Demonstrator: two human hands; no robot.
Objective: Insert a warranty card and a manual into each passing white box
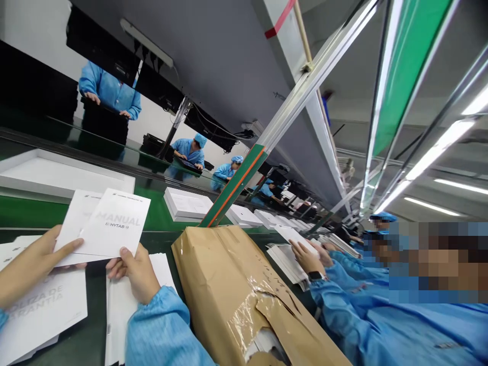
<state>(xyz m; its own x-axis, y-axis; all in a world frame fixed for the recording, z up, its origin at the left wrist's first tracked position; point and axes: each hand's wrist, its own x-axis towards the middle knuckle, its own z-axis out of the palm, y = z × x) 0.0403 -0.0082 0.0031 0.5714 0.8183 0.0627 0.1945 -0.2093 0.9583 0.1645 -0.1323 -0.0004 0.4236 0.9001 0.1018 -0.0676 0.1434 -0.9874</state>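
Two booklets (119,218) are pinched by left hand (48,254) and right hand (138,272), not set down yet; near-left warranty sheets (57,317) apparently still unpicked.

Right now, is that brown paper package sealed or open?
Open: the brown paper package is torn at its near end, where white contents show through a ragged gap. How full it is, I cannot tell.
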